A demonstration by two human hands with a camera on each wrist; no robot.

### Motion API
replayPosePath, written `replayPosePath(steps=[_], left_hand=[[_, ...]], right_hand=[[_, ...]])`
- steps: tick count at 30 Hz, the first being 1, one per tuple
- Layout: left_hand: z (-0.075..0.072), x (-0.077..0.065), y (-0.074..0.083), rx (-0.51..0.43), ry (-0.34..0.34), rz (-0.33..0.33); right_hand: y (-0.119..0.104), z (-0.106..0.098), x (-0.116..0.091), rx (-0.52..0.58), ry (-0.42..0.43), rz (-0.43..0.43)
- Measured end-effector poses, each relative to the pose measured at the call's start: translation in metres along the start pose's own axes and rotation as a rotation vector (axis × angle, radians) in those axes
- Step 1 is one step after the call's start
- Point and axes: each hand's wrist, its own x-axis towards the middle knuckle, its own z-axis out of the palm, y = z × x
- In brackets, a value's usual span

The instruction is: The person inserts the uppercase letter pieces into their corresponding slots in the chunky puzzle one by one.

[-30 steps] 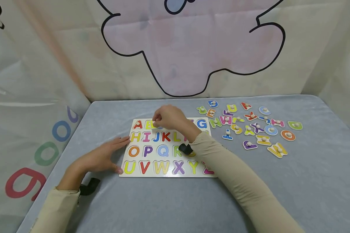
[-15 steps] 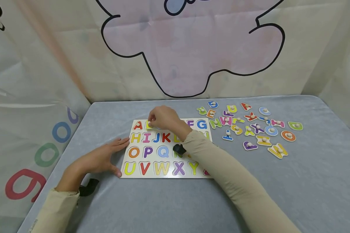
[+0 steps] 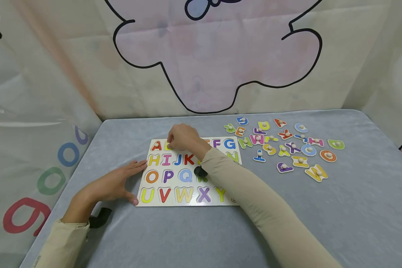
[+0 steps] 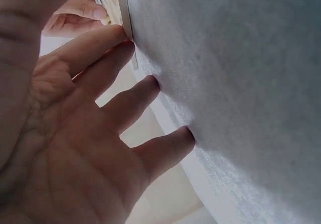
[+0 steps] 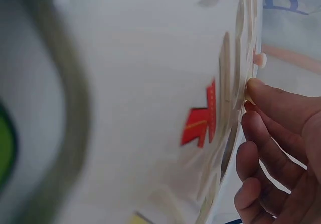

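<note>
A white alphabet puzzle board (image 3: 174, 201) with coloured letters in recessed outlines lies on the table. My left hand (image 3: 115, 183) steadies its left edge, fingers spread, with the thumb by the near left corner; in the left wrist view the fingertips (image 4: 120, 32) meet the board's side. Over the top row, just right of the red A (image 3: 156, 145), my right hand (image 3: 184, 138) pinches the small knob (image 5: 248, 102) of a letter puzzle piece between thumb and index finger. The hand mostly covers that piece, and its sleeve hides the board's lower right part.
Several loose letter pieces with knobs lie scattered right of the board, among them an orange O (image 3: 328, 156), a green D (image 3: 336, 144) and a pink H (image 3: 316, 142). A grey cloth (image 3: 187, 238) covers the table. A printed curtain (image 3: 207, 74) hangs behind it.
My right hand has shifted slightly left along the top row with its pinch kept, uncovering the F and G. My left hand stays at the board's edge. The head view has moved slightly.
</note>
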Motion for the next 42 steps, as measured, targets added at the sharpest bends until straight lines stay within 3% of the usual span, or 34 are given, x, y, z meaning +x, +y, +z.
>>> replayPosePath(steps=[9,18,22,26,33,42], left_hand=[[0.001,0.004,0.001,-0.007,0.002,0.001],[-0.003,0.001,0.000,0.016,0.006,-0.013],[-0.001,-0.001,-0.004,-0.019,0.013,-0.019],[0.004,-0.002,-0.007,-0.056,0.020,-0.017],[0.001,-0.003,-0.008,-0.027,0.036,0.007],[0.001,-0.004,-0.012,-0.036,0.047,0.023]], right_hand=[[0.007,-0.007,-0.010,0.022,0.003,0.013],[0.026,-0.033,-0.053,0.067,0.094,-0.037],[0.037,-0.044,-0.073,0.077,0.118,-0.026],[0.051,-0.054,-0.096,0.067,0.141,-0.004],[0.082,-0.071,-0.134,0.045,0.207,0.045],[0.131,-0.099,-0.149,0.101,0.307,0.091]])
